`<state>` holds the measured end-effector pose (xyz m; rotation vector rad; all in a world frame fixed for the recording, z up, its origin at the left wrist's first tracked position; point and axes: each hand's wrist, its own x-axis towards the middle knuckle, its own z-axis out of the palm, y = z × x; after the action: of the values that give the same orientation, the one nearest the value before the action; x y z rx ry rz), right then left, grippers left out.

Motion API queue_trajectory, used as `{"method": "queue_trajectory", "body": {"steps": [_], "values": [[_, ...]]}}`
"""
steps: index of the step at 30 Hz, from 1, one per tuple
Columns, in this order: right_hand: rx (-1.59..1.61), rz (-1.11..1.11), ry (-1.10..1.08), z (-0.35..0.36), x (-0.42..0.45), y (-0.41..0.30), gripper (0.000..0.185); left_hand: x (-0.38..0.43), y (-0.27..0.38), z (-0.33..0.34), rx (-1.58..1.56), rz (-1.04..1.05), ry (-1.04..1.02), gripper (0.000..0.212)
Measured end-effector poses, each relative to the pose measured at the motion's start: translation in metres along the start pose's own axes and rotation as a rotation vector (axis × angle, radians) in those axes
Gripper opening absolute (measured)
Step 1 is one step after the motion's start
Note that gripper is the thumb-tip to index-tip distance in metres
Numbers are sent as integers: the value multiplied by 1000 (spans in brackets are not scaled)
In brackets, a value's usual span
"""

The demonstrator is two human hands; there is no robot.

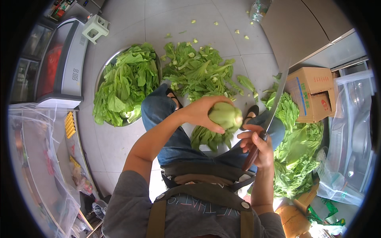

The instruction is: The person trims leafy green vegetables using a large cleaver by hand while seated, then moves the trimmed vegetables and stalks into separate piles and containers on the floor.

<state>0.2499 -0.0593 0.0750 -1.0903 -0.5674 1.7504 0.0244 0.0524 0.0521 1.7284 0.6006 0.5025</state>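
My left hand [202,114] is wrapped around a head of leafy green vegetable [225,115]. Its pale cut base points to the right, and its leaves hang below the hand between my knees. In my right hand [262,148] is a long knife [276,102] with a brown handle. The blade points up and away, apart from the vegetable. Beyond my feet lies a loose heap of green leaves [199,71] on the floor. To the left, a round metal basin [104,64] is piled high with leafy greens [128,83].
More leafy heads [297,148] lie beside my right leg, near a cardboard box [311,92]. Small trimmings [237,31] are scattered over the tiled floor [178,15]. A pale plastic stool [95,29] and a display freezer [64,62] stand left; a cabinet [297,26] stands right.
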Motion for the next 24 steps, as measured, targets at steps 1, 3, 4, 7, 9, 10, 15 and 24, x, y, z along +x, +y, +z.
{"method": "queue_trajectory", "body": {"steps": [1,3,4,7,9,10,15,24], "values": [[0,-1,-3,-6,-1,1,41,-4,-11,0,2,0,2,67],[-354,-144,61,-23,-3,4,29,-9,-38,3,-724,-142,-27,70],[-342,-189,57,-15,-7,-1,17,-12,-45,11,-925,-92,7,73],[-529,-91,-71,-10,-9,-18,11,-10,-58,26,-1245,-122,23,78],[-897,-370,282,-21,5,9,10,-20,-58,33,-1340,-109,32,71],[-1037,-436,438,-22,8,15,11,-24,-61,35,-1507,-49,-52,65],[-1261,-612,417,-35,-1,32,23,-34,-68,47,-1582,-152,-36,54],[-1143,-633,316,22,10,46,60,-38,-57,75,-1401,-383,181,51]]}}
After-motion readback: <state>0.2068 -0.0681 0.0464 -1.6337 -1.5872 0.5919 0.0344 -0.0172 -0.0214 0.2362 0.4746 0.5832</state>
